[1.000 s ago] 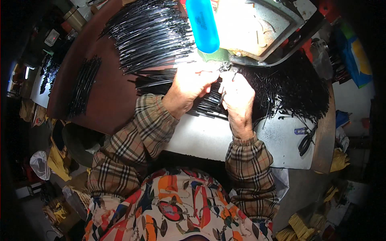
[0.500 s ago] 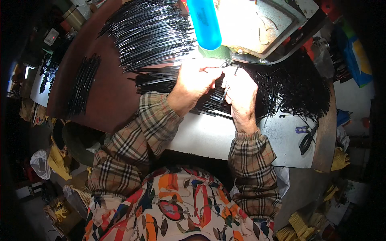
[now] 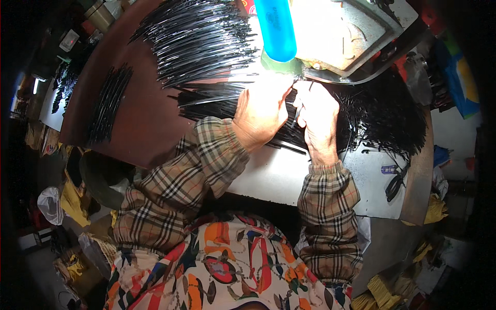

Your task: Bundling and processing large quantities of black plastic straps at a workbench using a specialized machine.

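Observation:
My left hand (image 3: 261, 111) is closed, its fingertips pinched together under the bright light at the edge of a metal machine plate (image 3: 361, 57). Close beside it, my right hand (image 3: 321, 119) is closed as well, with a thin black strip (image 3: 298, 114) partly showing at its fingers. Glare and the fingers hide what the left fingertips grip. A pile of loose black strips (image 3: 212, 103) lies under and left of my hands. Farther back is a large, neatly laid bundle of black strips (image 3: 201, 44). A tangled heap of black strips (image 3: 392, 119) spreads to the right.
A blue rounded tube (image 3: 276, 31) hangs just beyond my hands. On the brown table (image 3: 139, 113), a smaller bundle of strips (image 3: 109, 103) lies at the left. A black-handled hand tool (image 3: 396, 186) rests at the right edge, near a small purple object (image 3: 388, 169).
The whole view has shifted slightly to the right. My left hand has turned and its fingers have drawn in closer to the right hand. Less of the black strip shows at my right hand.

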`<state>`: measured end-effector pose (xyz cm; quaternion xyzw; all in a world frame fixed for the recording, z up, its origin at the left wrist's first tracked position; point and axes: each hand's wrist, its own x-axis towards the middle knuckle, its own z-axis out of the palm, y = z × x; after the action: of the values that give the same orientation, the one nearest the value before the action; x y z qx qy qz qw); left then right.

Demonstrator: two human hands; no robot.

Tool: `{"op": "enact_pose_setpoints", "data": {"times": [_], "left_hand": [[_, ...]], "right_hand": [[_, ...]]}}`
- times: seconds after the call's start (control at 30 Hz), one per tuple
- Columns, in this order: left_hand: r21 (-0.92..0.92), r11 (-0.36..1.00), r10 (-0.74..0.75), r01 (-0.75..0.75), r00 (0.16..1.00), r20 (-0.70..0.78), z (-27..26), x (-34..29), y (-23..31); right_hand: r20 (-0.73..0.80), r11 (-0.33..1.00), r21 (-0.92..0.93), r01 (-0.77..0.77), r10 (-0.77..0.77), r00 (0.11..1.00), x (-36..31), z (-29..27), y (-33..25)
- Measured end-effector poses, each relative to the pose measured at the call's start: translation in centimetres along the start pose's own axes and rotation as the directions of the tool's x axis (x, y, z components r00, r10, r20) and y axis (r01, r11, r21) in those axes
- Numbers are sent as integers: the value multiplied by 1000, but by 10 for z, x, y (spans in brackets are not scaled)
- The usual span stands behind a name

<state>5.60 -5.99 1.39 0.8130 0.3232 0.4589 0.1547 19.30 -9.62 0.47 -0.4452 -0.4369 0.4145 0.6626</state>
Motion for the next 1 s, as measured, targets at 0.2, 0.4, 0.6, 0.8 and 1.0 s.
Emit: {"op": "enact_pose_setpoints", "data": {"times": [0.2, 0.4, 0.6, 0.8, 1.0], "left_hand": [[212, 945, 252, -249, 968, 9, -4, 7, 0], [186, 906, 384, -380, 923, 14, 0, 7, -2], [288, 867, 424, -407, 906, 5, 0, 7, -6], [271, 881, 399, -387, 917, 13, -1, 10, -6], [259, 870, 432, -420, 902, 12, -10, 13, -13]], "right_hand": [[132, 992, 16, -129, 126, 983, 9, -17, -18], [87, 977, 9, -211, 210, 974, 1, -13, -24], [91, 985, 23, -170, 167, 982, 1, -9, -22], [84, 986, -5, -167, 167, 982, 2, -14, -21], [117, 985, 103, -137, 125, 985, 0, -9, -8]]}}
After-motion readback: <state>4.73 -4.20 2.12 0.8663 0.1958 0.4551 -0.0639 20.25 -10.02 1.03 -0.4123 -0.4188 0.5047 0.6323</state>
